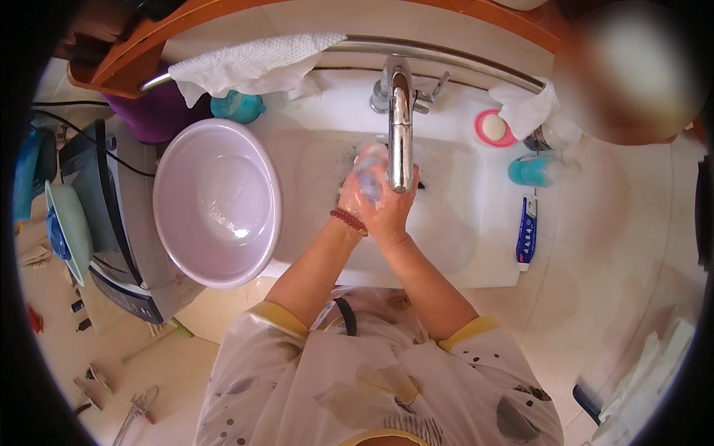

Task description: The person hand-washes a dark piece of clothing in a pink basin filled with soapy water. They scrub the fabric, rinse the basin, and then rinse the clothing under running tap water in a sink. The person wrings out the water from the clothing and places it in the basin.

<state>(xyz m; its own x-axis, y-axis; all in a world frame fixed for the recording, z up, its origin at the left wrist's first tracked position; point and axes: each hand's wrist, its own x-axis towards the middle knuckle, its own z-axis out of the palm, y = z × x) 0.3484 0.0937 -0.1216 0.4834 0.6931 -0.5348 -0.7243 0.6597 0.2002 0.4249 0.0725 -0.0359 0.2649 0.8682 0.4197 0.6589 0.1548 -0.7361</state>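
Over the white washbasin (446, 234), my two hands are pressed together under the spout of the chrome faucet (400, 145). My left hand (355, 189) has a dark red bead bracelet (348, 219) at its wrist, if the arm on the left of the picture is my left one. My right hand (393, 206) lies across it. Suds and something whitish-blue show between the fingers; whether a cloth or only foam is there, I cannot tell. The spout hides part of the right hand's fingers.
A pale lilac basin (217, 206) rests at the washbasin's left edge. At the right are a pink soap dish (481, 129), a turquoise bottle (530, 171) and a toothpaste tube (526, 231). A white towel (245, 61) hangs on the metal rail (446, 53). A washing machine (150, 228) stands left.
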